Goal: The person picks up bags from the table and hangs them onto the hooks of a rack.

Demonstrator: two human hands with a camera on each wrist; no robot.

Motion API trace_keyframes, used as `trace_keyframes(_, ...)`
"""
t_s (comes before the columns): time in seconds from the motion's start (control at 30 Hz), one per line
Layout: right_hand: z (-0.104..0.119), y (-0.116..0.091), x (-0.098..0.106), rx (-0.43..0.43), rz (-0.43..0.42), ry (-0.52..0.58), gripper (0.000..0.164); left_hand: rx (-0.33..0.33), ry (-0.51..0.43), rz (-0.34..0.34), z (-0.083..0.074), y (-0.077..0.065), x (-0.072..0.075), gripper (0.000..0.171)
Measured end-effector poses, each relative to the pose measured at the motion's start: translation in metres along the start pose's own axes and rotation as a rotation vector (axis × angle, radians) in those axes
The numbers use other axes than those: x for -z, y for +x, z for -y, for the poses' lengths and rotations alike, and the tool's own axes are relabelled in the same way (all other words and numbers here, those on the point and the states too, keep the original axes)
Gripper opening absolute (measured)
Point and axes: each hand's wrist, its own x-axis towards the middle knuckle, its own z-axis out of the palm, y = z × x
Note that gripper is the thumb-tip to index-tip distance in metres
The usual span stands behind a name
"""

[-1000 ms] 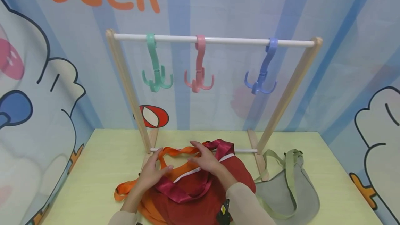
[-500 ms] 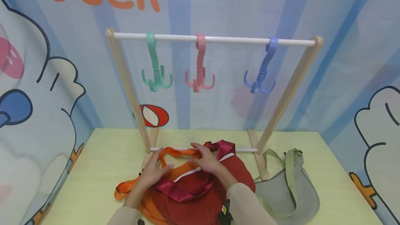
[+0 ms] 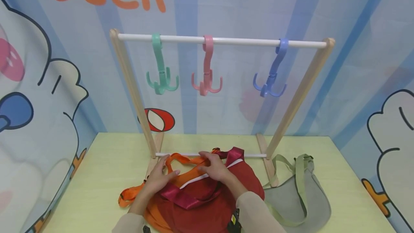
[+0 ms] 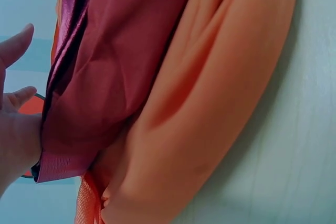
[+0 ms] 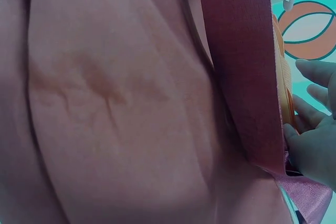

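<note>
A dark red bag [image 3: 200,204] with a shiny maroon strap [image 3: 191,199] lies on the table, over an orange bag [image 3: 155,216]. An orange strap [image 3: 184,159] forms a loop between the two hands. My left hand [image 3: 157,177] is at the loop's left end, thumb and fingers spread apart. In the left wrist view its fingers look fairly straight beside the dark red fabric. My right hand [image 3: 213,167] lies over the loop's right end, fingers extended. In the right wrist view the right hand [image 5: 317,124] touches the bag's edge with loose fingers. Contact under the palms is partly hidden.
A wooden rack with a white bar [image 3: 242,41] stands behind. Green [image 3: 161,78], pink [image 3: 207,78] and blue [image 3: 270,78] hooks hang from it. A grey bag [image 3: 291,200] with a light green strap lies right on the yellow table [image 3: 84,190].
Hardly anything moves. The right hand and the maroon strap beside it have shifted very slightly right and down. The left hand stays in place.
</note>
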Motion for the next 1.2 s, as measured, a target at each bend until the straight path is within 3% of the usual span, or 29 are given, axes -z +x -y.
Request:
trace_keyframes(0.37, 0.001, -0.005, 0.001, -0.022, -0.003, 0.041, 0.044, 0.04, -0.062, 0.029, 0.004, 0.001, -0.002, 0.071)
trace_keyframes(0.67, 0.0, -0.007, 0.003, 0.008, -0.011, 0.07, 0.041, 0.052, -0.102, 0.027, 0.008, 0.002, -0.005, 0.072)
trace_keyframes(1.2, -0.003, -0.008, 0.006, -0.069, 0.0, 0.159, 0.042, -0.003, -0.29, 0.057, 0.012, -0.002, -0.003, 0.073)
